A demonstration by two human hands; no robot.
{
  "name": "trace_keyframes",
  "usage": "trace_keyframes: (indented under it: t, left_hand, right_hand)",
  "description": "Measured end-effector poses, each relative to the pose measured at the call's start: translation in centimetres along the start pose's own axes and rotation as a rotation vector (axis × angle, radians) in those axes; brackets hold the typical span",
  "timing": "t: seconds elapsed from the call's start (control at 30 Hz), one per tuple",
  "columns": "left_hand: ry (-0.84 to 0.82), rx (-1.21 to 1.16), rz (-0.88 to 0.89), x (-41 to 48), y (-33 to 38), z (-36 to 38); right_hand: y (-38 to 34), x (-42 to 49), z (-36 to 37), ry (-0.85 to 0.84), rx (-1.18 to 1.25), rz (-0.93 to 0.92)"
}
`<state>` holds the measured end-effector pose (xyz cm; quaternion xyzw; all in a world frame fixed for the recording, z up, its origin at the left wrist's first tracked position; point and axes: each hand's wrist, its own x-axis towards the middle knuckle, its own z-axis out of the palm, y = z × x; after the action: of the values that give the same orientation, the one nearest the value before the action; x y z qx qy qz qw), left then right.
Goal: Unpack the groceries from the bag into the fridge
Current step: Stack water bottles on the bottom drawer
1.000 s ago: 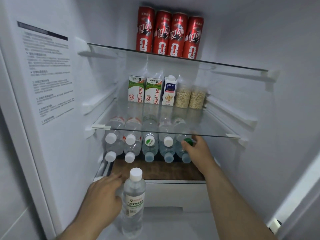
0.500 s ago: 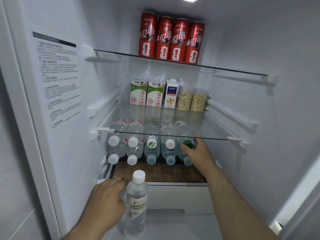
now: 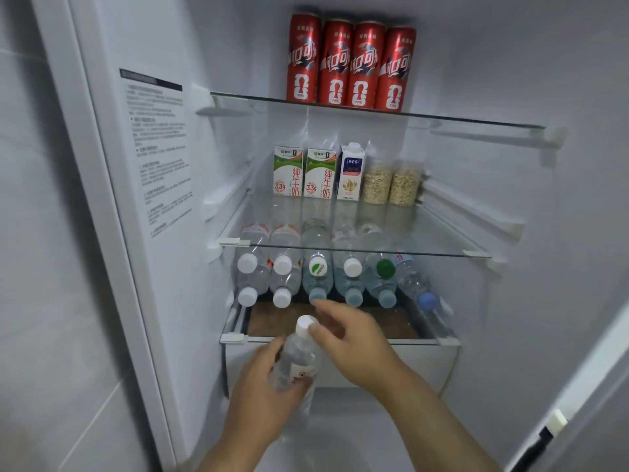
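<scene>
Soft bluish light from 12 o'clock makes faint shadows on the white fridge wall [image 3: 510, 206], the clear plastic water bottle [image 3: 297, 357] at 6 o'clock looks smeary, and edges bend.

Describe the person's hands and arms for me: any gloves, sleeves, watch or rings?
Both are bare. The left hand and right hand wear no gloves, and no rings show. The left forearm and right forearm carry no sleeve, watch or band down to the frame's lower edge.
</scene>
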<state>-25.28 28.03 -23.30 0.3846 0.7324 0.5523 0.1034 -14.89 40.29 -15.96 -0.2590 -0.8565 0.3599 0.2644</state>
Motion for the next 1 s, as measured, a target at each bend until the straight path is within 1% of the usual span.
trace_keyframes:
  t: [0.07,0.1,0.2,0.3,0.37,0.43,0.53,0.67,0.77,0.83,0.87,0.93,1.0]
  left_hand:
    - [-0.03,-0.048,-0.016,-0.2,-0.8,0.6]
    - [-0.052,-0.061,-0.025,-0.3,-1.1,0.8]
    - [-0.114,-0.057,-0.079,-0.4,-1.8,1.4]
    - [-0.205,0.001,-0.153,-0.5,-2.6,2.1]
    - [-0.212,0.041,-0.165,-0.5,-3.0,2.3]
    - [-0.211,0.121,-0.092,-0.5,-3.0,2.5]
    - [-0.217,0.239,0.071,-0.7,-1.9,2.4]
    - [-0.195,0.323,0.222,-1.4,0.0,2.5]
    - [-0.139,0.415,0.359,-2.5,2.2,2.5]
    - [-0.091,0.535,0.515,-2.8,3.2,2.4]
    - [-0.073,0.55,0.601,-3.0,3.6,2.6]
    - [-0.084,0.541,0.725,-3.2,4.2,2.8]
    - [-0.119,0.541,0.773,-3.4,4.7,3.1]
  right_hand:
    - [-0.6,-0.1,0.5,-0.102,-0.013,0.038]
    - [-0.7,-0.2,0.5,-0.123,-0.024,0.057]
    - [-0.4,-0.5,0.1,-0.082,-0.022,0.105]
    - [0.1,-1.7,-0.5,-0.035,0.033,0.154]
    - [0.4,-2.9,-0.9,0.012,0.082,0.183]
    - [0.6,-4.3,-1.4,0.06,0.122,0.202]
    - [0.5,-6.5,-2.5,0.098,0.093,0.217]
    - [-0.1,-9.1,-4.2,0.046,-0.127,0.13]
    - [-0.5,-10.9,-5.9,0.026,-0.179,0.126]
    - [-0.5,-12.1,-7.1,0.017,-0.219,0.128]
    - [-0.6,-12.7,-7.6,0.009,-0.232,0.127]
    - [-1.0,-13.9,-8.3,-0.005,-0.258,0.133]
    - [-1.6,-15.1,-9.0,-0.024,-0.286,0.15]
